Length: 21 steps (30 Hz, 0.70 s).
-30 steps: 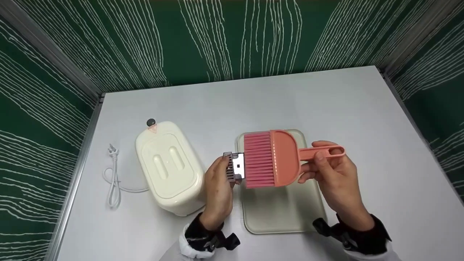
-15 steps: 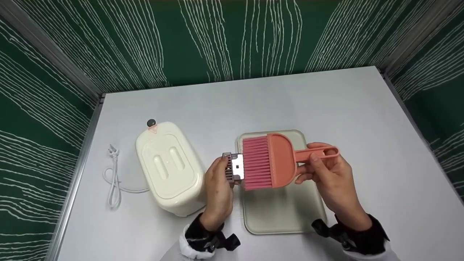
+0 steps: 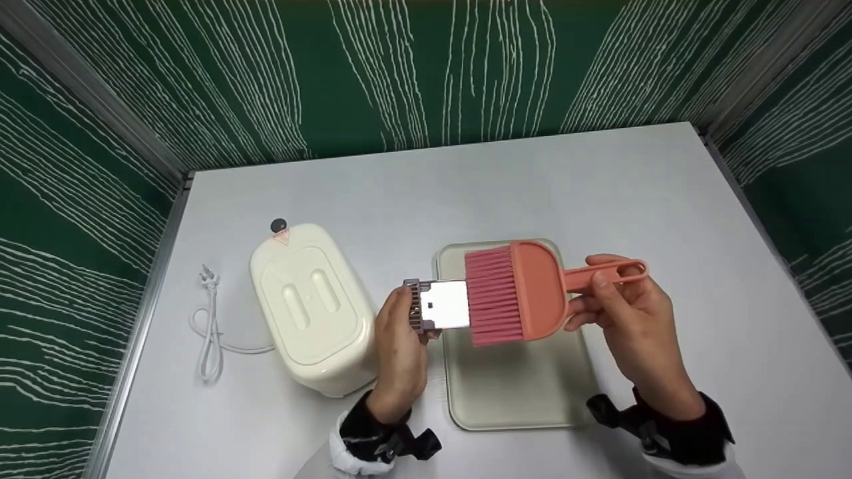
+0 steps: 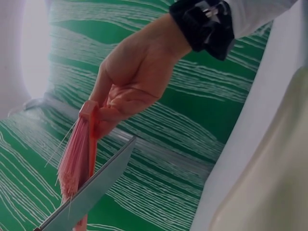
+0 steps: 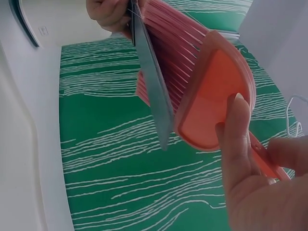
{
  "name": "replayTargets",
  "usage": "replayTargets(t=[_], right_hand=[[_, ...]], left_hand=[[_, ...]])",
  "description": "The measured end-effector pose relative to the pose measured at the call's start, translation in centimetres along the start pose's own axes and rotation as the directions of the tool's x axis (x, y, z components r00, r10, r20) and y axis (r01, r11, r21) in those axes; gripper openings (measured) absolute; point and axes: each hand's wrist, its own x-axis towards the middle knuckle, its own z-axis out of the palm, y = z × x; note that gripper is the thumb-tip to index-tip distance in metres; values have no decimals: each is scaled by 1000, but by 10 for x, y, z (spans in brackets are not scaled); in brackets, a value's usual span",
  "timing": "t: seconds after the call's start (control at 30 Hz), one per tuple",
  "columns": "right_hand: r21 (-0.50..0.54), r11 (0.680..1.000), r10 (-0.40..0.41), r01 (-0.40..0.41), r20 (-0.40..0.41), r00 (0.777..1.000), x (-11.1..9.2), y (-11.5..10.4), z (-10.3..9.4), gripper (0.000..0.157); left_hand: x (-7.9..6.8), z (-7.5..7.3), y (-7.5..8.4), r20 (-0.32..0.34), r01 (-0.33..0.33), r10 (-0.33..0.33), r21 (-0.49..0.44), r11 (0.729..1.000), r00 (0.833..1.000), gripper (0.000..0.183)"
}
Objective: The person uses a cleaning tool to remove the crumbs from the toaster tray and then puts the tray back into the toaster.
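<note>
My left hand [image 3: 399, 349] grips a flat metal plate [image 3: 447, 304] by its grey slotted end [image 3: 413, 306]. My right hand [image 3: 636, 326] pinches the handle of a coral hand brush [image 3: 542, 289], thumb on the near side and fingers behind. The pink bristles [image 3: 494, 299] lie across the plate's right end and hide it in the head view. Seen from the right wrist, the plate [image 5: 156, 91] stands edge-on against the bristles [image 5: 175, 53]. In the left wrist view the bristles [image 4: 76, 163] reach down to the plate [image 4: 94, 187].
To the left of my hands stands a cream appliance [image 3: 306, 299] with two oblong recesses on top and a dark knob [image 3: 279, 225]. Its white cord and plug [image 3: 210, 319] lie coiled farther left. A grey-green tray [image 3: 519, 399] lies under the brush on the white table [image 3: 599, 193].
The brush shifted slightly left, then slid right with my right hand, so more of the metal plate shows now. My left hand has stayed nearly still.
</note>
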Motion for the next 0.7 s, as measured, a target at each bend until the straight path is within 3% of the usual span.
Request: replayTargets(t=[0.3,0.7], right_hand=[[-28,999,-20,20,8,1000,-1,-7,-11,26],[26,998,-50,50,13,999,-1,-19,-25,29]], left_hand=[[0,-3,-1,5,-3,3,6,1000,1000,35],[1,-4,0,8,-3,3,10,1000,1000,35]])
